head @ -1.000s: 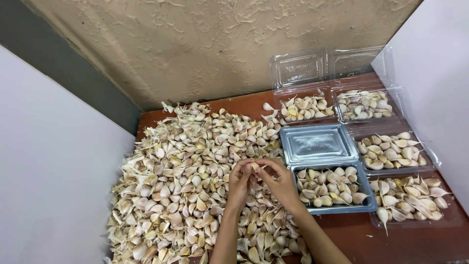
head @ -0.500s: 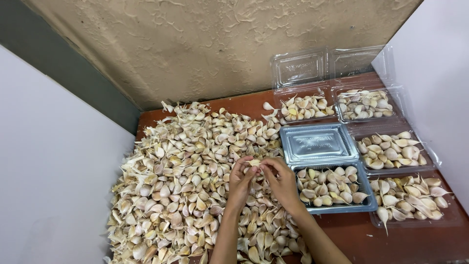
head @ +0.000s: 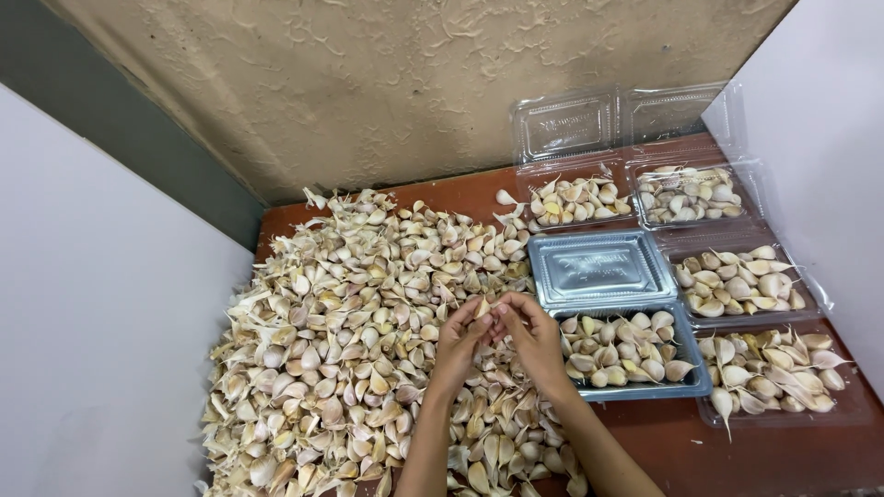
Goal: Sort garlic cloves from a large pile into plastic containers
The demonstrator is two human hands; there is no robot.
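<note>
A big heap of unpeeled garlic cloves (head: 359,340) covers the left half of a reddish-brown table (head: 718,451). Above the heap's right edge, my left hand (head: 458,345) and my right hand (head: 529,336) meet with fingertips together, pinching one garlic clove (head: 482,308) between them. Just right of my right hand sits a clear plastic tray (head: 692,385) partly filled with cloves, its hinged lid (head: 599,267) lying open behind it.
Several more clear trays of cloves stand at the right: one at the front right (head: 778,373), one behind it (head: 741,281), two at the back (head: 575,201) (head: 689,191). White walls (head: 92,304) close in on both sides, a rough beige wall (head: 414,83) behind.
Both hands stay together over the heap's right edge, fingers shifting slightly on the clove. Nothing else has moved.
</note>
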